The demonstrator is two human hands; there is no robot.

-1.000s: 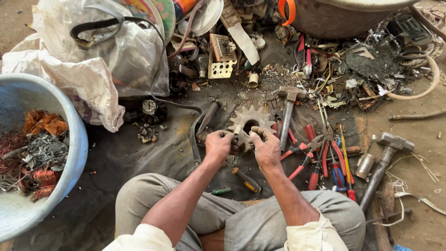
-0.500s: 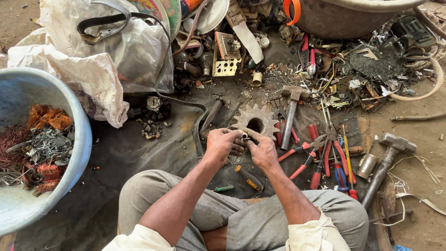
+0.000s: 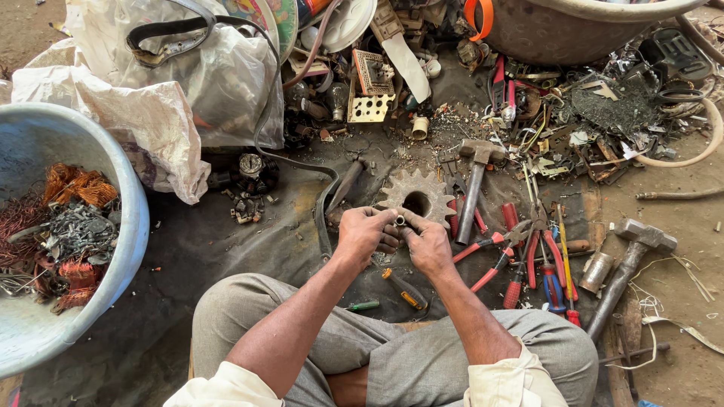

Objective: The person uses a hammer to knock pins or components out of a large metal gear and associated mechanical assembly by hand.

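Observation:
My left hand [image 3: 366, 235] and my right hand [image 3: 426, 243] meet in front of me, both pinching a small metal cylindrical part [image 3: 400, 220] between their fingertips. They hover just above a large rusty toothed gear [image 3: 417, 195] that lies flat on the dark ground cloth. A hammer [image 3: 473, 186] lies right of the gear. Below my hands a yellow-handled screwdriver [image 3: 405, 289] and a small green tool [image 3: 363, 306] rest near my knees.
A big pale blue tub [image 3: 128, 226] at left holds copper wire and metal scrap. White sacks [image 3: 166, 83] lie behind it. Red-handled pliers [image 3: 520, 249] and several screwdrivers lie to the right, beside a second hammer [image 3: 630, 264]. Scrap parts crowd the far side, by a large grey basin [image 3: 573, 30].
My hands have come together from the gear's lower edge and lifted slightly, now pinching the small metal part between them. The view has shifted a little.

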